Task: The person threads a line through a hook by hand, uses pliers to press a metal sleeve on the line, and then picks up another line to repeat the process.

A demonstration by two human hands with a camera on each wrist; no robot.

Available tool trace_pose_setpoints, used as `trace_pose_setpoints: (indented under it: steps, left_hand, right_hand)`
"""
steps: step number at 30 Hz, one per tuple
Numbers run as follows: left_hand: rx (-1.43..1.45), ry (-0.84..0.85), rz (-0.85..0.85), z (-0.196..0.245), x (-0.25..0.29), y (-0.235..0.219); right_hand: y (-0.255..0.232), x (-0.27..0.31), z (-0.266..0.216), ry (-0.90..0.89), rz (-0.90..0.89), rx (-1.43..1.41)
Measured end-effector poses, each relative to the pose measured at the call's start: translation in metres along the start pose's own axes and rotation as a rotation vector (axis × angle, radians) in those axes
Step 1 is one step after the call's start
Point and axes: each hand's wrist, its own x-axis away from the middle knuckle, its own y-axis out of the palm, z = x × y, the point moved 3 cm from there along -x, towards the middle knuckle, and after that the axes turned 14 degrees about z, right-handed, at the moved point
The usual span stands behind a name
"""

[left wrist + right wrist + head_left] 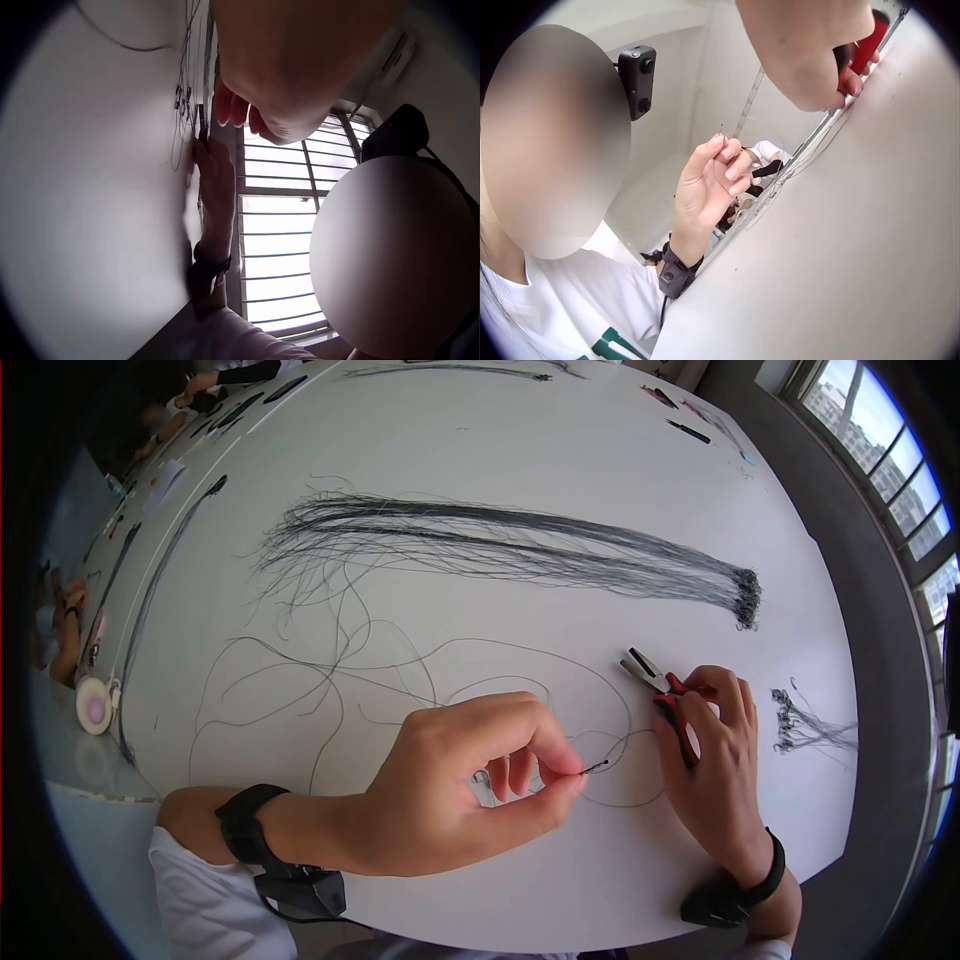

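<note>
In the head view the left hand pinches the dark end of a thin wire between thumb and index finger, above the white table. The right hand lies to its right with its fingers around the red and black handles of the pliers, whose jaws point up and left and stand apart. The right wrist view shows the left hand raised with its pinched fingertips, and the right hand at the red handle. In the left wrist view the right hand is beyond the left hand.
A long bundle of dark wires lies across the table, with loose looping strands below it. A smaller wire bunch is at the right. Tools lie at the far right edge. Other people sit at the left.
</note>
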Motion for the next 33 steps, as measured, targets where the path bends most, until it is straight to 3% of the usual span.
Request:
trace_pose_setpoints:
  steps: [5,8,9,11,14,18,21,23,24,26,27,29,30,32,33]
  left_hand:
    - [-0.205,0.197,0.041,0.008,0.000,0.001]
    - [-0.335,0.361,0.102,0.007,0.004,0.004]
    - [-0.334,0.364,0.105,0.006,0.004,0.005]
    - [-0.455,0.535,0.128,0.009,0.006,0.009]
    - [-0.508,0.588,0.086,0.014,0.012,0.014]
    - [-0.522,0.679,0.124,0.013,0.016,0.017]
    - [-0.492,0.597,0.079,0.017,0.012,0.017]
    - [-0.487,0.570,0.243,0.025,0.003,0.015]
    - [-0.489,0.571,0.244,0.025,0.001,0.015]
    - [-0.469,0.480,0.183,0.022,-0.003,0.017]
    - [-0.472,0.481,0.184,0.019,-0.001,0.014]
    - [-0.237,0.166,-0.152,0.007,0.003,0.010]
    - [-0.249,0.164,-0.149,0.009,0.003,0.009]
    - [-0.016,-0.112,-0.181,0.010,0.002,0.009]
    - [-0.029,-0.112,-0.174,0.013,0.001,0.007]
  right_hand:
    - [-0.006,-0.002,-0.006,-0.021,0.045,0.042]
    - [-0.026,-0.006,-0.023,-0.107,0.205,-0.209]
    - [-0.029,-0.003,-0.029,-0.121,0.148,-0.369]
    - [-0.024,0.007,-0.041,0.094,-0.014,-0.634]
    - [-0.022,0.007,-0.048,0.234,-0.121,-0.721]
    - [-0.015,0.010,-0.046,0.197,-0.047,-0.734]
    - [-0.017,0.008,-0.046,0.183,-0.033,-0.765]
    - [-0.018,0.005,-0.045,0.103,-0.091,-0.652]
    - [-0.020,0.004,-0.044,0.102,-0.090,-0.652]
    - [-0.023,0.002,-0.046,-0.079,-0.173,-0.566]
    - [-0.024,0.002,-0.044,-0.081,-0.172,-0.567]
    - [-0.023,0.001,-0.039,-0.032,-0.120,-0.537]
    - [-0.024,0.000,-0.039,0.026,-0.092,-0.513]
    - [-0.021,0.002,-0.031,0.121,-0.064,-0.514]
    - [-0.020,0.003,-0.029,0.188,-0.047,-0.528]
